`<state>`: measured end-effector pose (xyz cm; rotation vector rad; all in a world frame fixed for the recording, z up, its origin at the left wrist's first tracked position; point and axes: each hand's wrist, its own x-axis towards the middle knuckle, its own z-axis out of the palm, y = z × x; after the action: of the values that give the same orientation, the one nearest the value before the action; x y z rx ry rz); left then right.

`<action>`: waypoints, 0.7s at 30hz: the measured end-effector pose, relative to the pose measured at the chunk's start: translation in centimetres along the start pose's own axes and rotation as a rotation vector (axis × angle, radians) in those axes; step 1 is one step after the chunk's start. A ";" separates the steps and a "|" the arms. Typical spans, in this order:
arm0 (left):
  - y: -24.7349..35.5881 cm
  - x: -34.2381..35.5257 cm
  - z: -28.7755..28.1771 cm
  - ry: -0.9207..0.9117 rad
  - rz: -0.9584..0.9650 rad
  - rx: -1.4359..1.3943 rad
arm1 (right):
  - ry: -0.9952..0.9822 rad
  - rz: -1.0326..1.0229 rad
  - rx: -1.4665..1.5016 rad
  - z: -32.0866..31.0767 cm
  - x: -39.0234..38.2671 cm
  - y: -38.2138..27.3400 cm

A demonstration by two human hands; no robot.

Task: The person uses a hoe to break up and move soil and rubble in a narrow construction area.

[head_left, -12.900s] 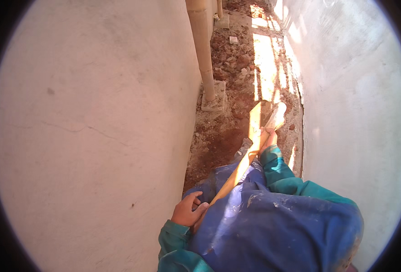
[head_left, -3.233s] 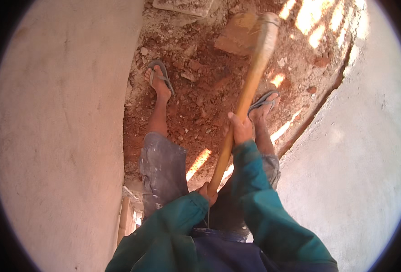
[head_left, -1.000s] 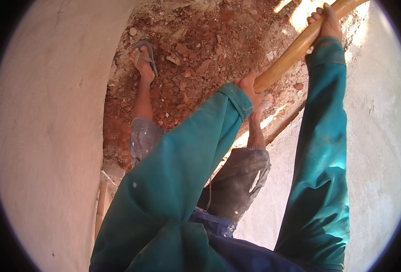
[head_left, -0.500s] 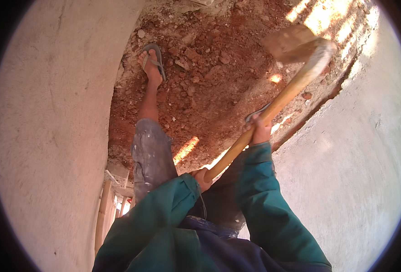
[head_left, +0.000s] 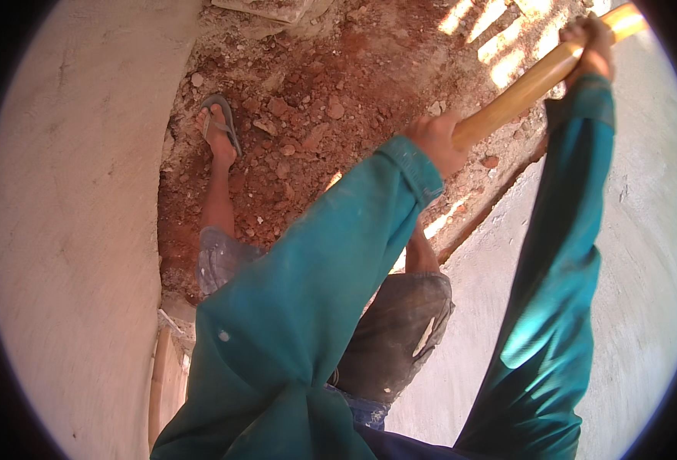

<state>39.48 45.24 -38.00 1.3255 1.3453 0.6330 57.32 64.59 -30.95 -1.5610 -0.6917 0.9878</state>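
Both my hands grip the wooden handle of a hoe (head_left: 524, 92), raised and slanting up to the right. My left hand (head_left: 439, 142) is wrapped round the butt end of the handle. Farther up, my right hand (head_left: 590, 44) closes round it near the top right. The hoe's blade lies outside the picture now. Below the handle lies loose reddish soil (head_left: 300, 146) with clods and small stones.
My left foot in a grey flip-flop (head_left: 223, 123) stands on the soil. A pale plastered wall (head_left: 78, 215) rises on the left and another wall (head_left: 637, 268) on the right. A pale slab (head_left: 269, 8) lies at the far edge. Sunlight patches fall at the upper right.
The hoe has swung up and to the right, taking its blade out of view. Both my arms have risen and stretched forward with it, hands still round the handle.
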 end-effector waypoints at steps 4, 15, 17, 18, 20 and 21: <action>-7.4 -19.4 1.5 -0.278 -0.614 0.011 | 0.101 0.560 -0.412 -2.1 -16.1 17.9; -6.0 -19.1 -1.5 -0.040 -0.114 0.068 | -0.157 0.270 0.150 0.7 -18.8 4.4; -2.2 -9.3 0.2 0.028 0.108 -0.078 | -0.168 0.033 0.143 -0.6 -12.2 -2.2; -0.8 -5.4 -0.2 -0.005 0.157 -0.045 | 0.009 -0.073 0.053 0.5 -9.3 -4.9; 1.8 0.9 -0.9 0.009 0.176 -0.065 | -0.040 -0.072 0.147 0.1 -2.9 -7.8; 3.3 3.0 -1.5 0.061 0.219 -0.092 | -0.176 -0.062 0.229 -1.1 0.6 -9.4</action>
<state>39.91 49.27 -35.57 1.3991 1.2130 0.8804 59.25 66.67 -21.92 -1.2568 -0.7171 1.1255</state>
